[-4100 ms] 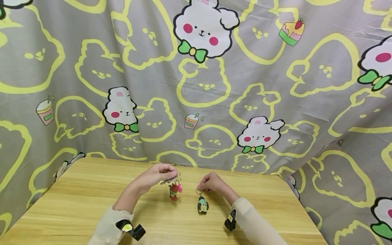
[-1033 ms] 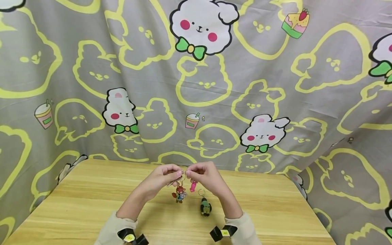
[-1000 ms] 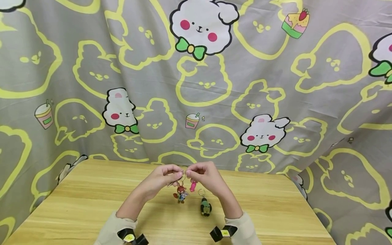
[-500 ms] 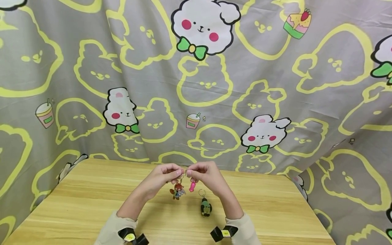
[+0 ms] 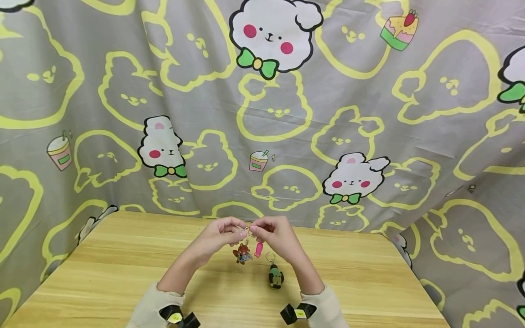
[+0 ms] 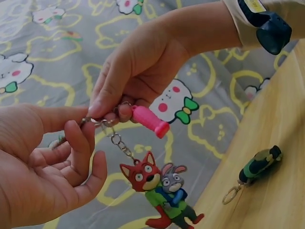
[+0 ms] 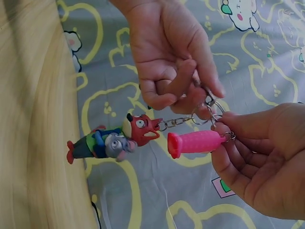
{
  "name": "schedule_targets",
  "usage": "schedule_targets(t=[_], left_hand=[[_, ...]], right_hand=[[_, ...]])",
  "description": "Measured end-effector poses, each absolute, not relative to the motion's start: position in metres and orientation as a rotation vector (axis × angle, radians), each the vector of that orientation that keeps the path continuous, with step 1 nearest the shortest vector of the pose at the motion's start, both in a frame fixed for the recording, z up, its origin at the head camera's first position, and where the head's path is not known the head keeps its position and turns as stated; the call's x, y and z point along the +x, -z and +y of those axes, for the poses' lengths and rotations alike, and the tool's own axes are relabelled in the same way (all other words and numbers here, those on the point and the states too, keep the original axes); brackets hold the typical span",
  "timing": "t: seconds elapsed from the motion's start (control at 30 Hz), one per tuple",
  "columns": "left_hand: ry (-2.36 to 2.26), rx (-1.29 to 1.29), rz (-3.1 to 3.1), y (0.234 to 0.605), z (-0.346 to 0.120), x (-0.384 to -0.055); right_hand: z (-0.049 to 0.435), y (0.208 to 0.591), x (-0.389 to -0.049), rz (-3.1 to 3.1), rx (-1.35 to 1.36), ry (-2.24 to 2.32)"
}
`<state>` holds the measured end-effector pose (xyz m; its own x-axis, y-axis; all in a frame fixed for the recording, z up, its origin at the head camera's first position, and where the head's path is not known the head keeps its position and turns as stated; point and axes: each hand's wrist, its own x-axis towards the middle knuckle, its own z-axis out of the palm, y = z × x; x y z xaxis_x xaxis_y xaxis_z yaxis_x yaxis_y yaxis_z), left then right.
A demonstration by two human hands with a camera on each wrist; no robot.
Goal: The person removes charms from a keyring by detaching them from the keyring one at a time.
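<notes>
Above the table, my left hand [image 5: 221, 237] pinches a metal key ring [image 7: 219, 106], and metal pieces are partly hidden among its fingers. My right hand [image 5: 275, 234] meets it from the other side, thumb and fingers pinching the ring's near part. A fox-and-rabbit figure [image 6: 164, 191] dangles from the ring on a short chain. Beside it, close against the right fingers, is a pink ridged charm [image 7: 200, 143] on a small link. A dark figure keychain in green [image 5: 275, 276] lies on the table below the right hand, its ring pointing away from me.
The wooden table [image 5: 164, 278] reaches back to a grey curtain [image 5: 221, 109] printed with yellow outlines and white rabbits. Black cameras are strapped to the left sleeve [image 5: 153, 305] and right sleeve [image 5: 330, 307].
Since the earliest frame, my right hand has let go of the green figure keychain and moved left to the key ring. Over the last second, the fox figure swings slightly while both hands stay close together.
</notes>
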<state>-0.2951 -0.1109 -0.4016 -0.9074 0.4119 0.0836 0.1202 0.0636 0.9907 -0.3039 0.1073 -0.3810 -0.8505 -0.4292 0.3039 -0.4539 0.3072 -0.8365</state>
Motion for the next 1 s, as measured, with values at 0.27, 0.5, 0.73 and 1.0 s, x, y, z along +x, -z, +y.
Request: schedule_targets(t=[0.27,0.5,0.73,1.0], left_hand=[[-1.887,0.619,2.152,0.4036,-0.1119,-0.2963],[-1.949,0.582,2.127,0.4037,-0.1095,-0.2958],[-2.008,0.583,2.118,0.4031,-0.1083,-0.2952],[-2.053,0.554,2.111,0.4029,-0.1090,-0.2946]], right_hand=[[0.1037,0.3837,-0.3040,-2.454,0.764,-1.668],[0.0988,0.3829,-0.3024,-2.374,0.646,-1.847],[0.0978,0.3828,-0.3017,-2.349,0.601,-1.979],[0.1002,0.3822,-0.3020,-2.389,0.686,-1.964]])
